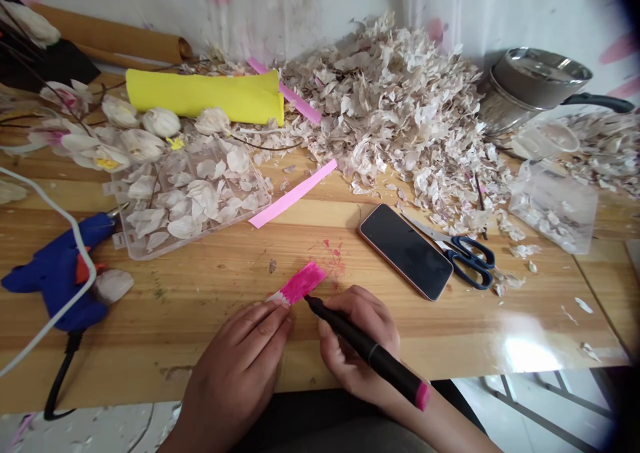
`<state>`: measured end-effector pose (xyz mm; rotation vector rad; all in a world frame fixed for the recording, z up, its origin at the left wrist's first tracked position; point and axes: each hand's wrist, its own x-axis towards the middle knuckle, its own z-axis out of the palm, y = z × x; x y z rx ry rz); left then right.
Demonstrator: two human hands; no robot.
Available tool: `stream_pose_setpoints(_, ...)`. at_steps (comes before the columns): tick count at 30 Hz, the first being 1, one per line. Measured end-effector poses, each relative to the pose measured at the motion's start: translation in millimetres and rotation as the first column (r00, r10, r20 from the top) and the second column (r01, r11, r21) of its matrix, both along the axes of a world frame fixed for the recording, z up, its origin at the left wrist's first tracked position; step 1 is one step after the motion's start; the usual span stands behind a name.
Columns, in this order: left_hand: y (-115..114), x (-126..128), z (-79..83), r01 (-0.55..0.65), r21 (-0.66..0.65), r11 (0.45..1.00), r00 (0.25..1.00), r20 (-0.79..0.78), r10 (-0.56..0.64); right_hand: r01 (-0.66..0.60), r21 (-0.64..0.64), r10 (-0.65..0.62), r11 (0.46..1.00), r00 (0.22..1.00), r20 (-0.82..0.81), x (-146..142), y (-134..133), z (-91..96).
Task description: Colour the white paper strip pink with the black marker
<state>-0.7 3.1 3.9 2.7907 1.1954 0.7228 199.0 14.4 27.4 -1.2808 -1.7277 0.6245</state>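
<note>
My left hand (pixel 240 363) lies flat on the wooden table (pixel 200 293), its fingertips pressing down the pale end of a small paper strip (pixel 299 284) that is mostly coloured pink. My right hand (pixel 357 343) grips a black marker (pixel 370 354) with a pink end cap. The marker's tip touches the strip's lower edge. Pink ink marks stain the wood just beyond the strip.
A phone (pixel 405 251) and blue-handled scissors (pixel 463 256) lie right of the strip. A large heap of dried husk scraps (pixel 400 106) fills the back. Also here: clear tray of petals (pixel 190 199), blue glue gun (pixel 60 273), yellow foam roll (pixel 205 96), pink paper strips (pixel 293 194), metal pot (pixel 535 83).
</note>
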Motion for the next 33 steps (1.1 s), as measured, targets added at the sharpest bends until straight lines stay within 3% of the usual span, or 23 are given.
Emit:
stream_pose_setpoints(5, -1.0, -0.3, -0.7, 0.006, -0.011, 1.000, 1.000, 0.015, -0.006, 0.065, -0.018, -0.065, 0.998, 0.998, 0.017, 0.8, -0.2, -1.3)
stream_pose_setpoints(14, 1.9, 0.2, 2.3, -0.006, 0.012, 1.000, 1.000, 0.022, 0.005, 0.041, -0.034, -0.040, 0.999, 0.999, 0.032, 1.8, -0.9, -2.5)
stream_pose_setpoints(19, 0.0, 0.4, 0.6, 0.002, -0.017, 1.000, 1.000, 0.029, -0.001, 0.160, -0.065, -0.158, 0.985, 0.987, 0.034, 3.7, -0.9, -0.4)
stream_pose_setpoints(23, -0.1, -0.2, 0.2, 0.008, -0.022, 1.000, 1.000, 0.024, -0.007, 0.089, -0.056, -0.088, 0.994, 0.996, 0.025, 4.2, 0.2, -1.0)
stream_pose_setpoints(27, 0.0, -0.3, 0.5, 0.013, -0.016, 1.000, 1.000, 0.023, -0.013, 0.140, -0.086, -0.138, 0.986, 0.990, 0.031, 4.6, 0.8, -0.1)
stream_pose_setpoints(30, -1.4, 0.2, -0.3, 0.007, -0.013, 1.000, 1.000, 0.020, -0.007, 0.113, -0.089, -0.112, 0.990, 0.994, 0.010, 5.3, -0.4, 0.5)
stream_pose_setpoints(33, -2.5, -0.2, -1.7, 0.005, -0.002, 1.000, 1.000, 0.017, -0.005, 0.178, -0.119, -0.190, 0.977, 0.977, -0.101, 8.4, -2.1, -3.0)
